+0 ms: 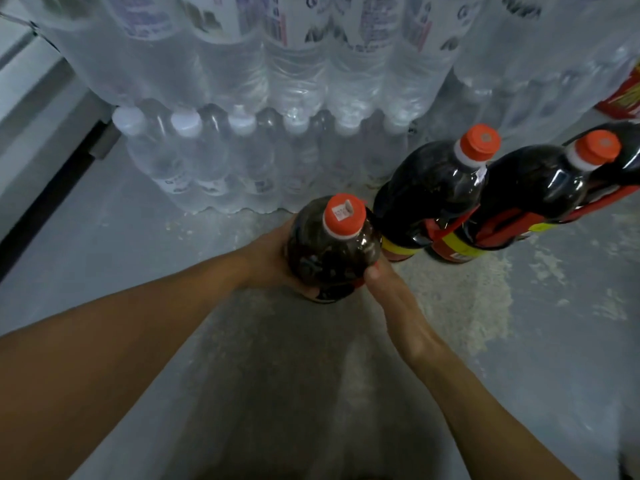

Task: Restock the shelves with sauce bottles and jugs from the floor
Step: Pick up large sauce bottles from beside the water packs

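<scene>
Down on the grey floor (145, 258), beside stacked packs of water bottles (263, 147), a person takes up a dark sauce bottle (332, 251) with an orange cap (344, 214), both hands on its body. Judged from this view, the restocking is at an early or middle stage: at least two more orange-capped sauce bottles (429, 192) stand upright on the floor just to the right of the held one, with a further dark bottle partly visible at the right edge, and no shelf being filled appears in the frame. No jugs can be made out. The left hand (273, 261) wraps the bottle's left side, its fingers curled around and under the body, mostly hidden behind it. The right hand (388, 289) presses against the lower right side, thumb on the bottle, the other fingers tucked out of sight beneath, so their exact spread cannot be told. Both forearms reach forward and down from the bottom corners of the frame, converging on the bottle, which sits upright and touches or nearly touches its neighbour. Whether it has left the floor cannot be told.
</scene>
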